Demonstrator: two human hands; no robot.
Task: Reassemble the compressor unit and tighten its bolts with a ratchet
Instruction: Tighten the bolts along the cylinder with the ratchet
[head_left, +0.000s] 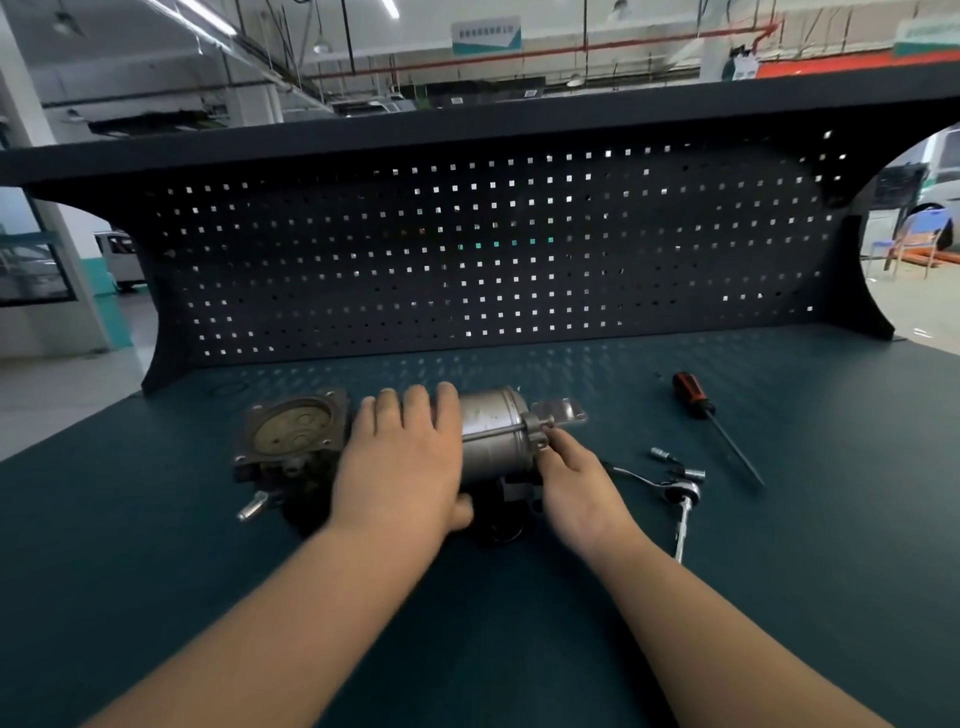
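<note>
The compressor unit (493, 431) lies on its side on the bench, a silver motor cylinder joined to a dark pump head (291, 441) with a round brass-coloured plate facing up at the left. My left hand (402, 462) grips over the top of the cylinder, fingers curled across it and thumb underneath. My right hand (574, 478) reaches to the end flange at the cylinder's right, its fingertips pinching a bolt (548, 427) there. The ratchet (680, 499) lies on the bench just right of my right hand, untouched.
Two small sockets (675, 465) lie beside the ratchet head. A screwdriver (711, 421) with a red and black handle lies further right. A dark pegboard panel (493, 249) closes the back of the green bench (779, 571).
</note>
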